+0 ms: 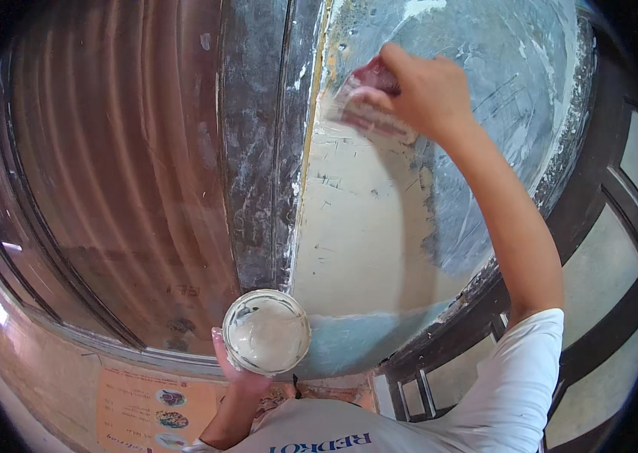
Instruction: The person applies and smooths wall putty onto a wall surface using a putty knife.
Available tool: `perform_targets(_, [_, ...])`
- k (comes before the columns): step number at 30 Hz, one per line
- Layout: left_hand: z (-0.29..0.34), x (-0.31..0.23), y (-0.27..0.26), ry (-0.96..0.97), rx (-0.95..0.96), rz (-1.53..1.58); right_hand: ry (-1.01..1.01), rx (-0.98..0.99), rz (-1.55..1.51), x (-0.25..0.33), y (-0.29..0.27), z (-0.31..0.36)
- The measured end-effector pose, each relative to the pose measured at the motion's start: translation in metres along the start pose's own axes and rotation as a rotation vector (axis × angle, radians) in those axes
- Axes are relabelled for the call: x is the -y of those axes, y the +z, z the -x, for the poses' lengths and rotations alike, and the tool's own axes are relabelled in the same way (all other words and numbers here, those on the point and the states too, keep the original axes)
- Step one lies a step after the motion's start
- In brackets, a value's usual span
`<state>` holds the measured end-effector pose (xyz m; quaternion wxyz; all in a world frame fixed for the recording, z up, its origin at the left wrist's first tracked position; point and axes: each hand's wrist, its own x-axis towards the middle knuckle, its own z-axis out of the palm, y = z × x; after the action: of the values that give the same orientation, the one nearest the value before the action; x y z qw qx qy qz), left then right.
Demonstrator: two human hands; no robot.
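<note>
My right hand (434,97), raised with the arm stretched up, grips a broad reddish putty scraper (372,79). Its lower edge is against the wall and smeared by motion. Below it spreads a smooth cream coat of putty (357,234), with a few dark nicks showing through. Under my chest, my left hand (239,377) holds a round tub (230,317) from below, thumb up along its side. Whitish putty (268,336) lies inside the tub. Most of the left fingers are hidden beneath it.
Bare blue-grey wall (515,143) with white smears lies right of the coat. A dark wooden frame (258,151) borders it on the left, beside a brown glossy panel (123,166). Dark window framing (598,226) stands at right; an orange printed poster (134,408) is at lower left.
</note>
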<state>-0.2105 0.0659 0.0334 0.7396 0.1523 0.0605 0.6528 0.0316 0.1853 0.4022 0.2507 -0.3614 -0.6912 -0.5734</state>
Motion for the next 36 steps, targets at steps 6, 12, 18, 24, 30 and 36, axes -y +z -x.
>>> perform_targets(6, [-0.001,-0.002,0.0,-0.046,0.027,0.06,0.061,-0.078,-0.077,0.009,-0.009,-0.004])
perform_targets(12, [-0.001,0.0,-0.007,-0.041,-0.01,-0.006,0.214,-0.031,-0.043,0.002,-0.011,-0.013])
perform_targets(18, [0.001,-0.001,-0.009,-0.046,-0.038,0.007,0.071,0.056,-0.109,0.021,0.005,0.006])
perform_targets(24, [0.006,-0.008,-0.01,-0.035,-0.054,0.01,0.16,0.017,-0.167,0.017,-0.006,0.006])
perform_targets(30, [0.007,-0.008,-0.01,-0.052,-0.035,0.024,0.207,-0.065,-0.104,-0.011,-0.002,0.018])
perform_targets(36, [0.012,-0.011,-0.008,-0.023,-0.038,-0.023,-0.018,0.009,-0.167,0.022,0.016,0.038])
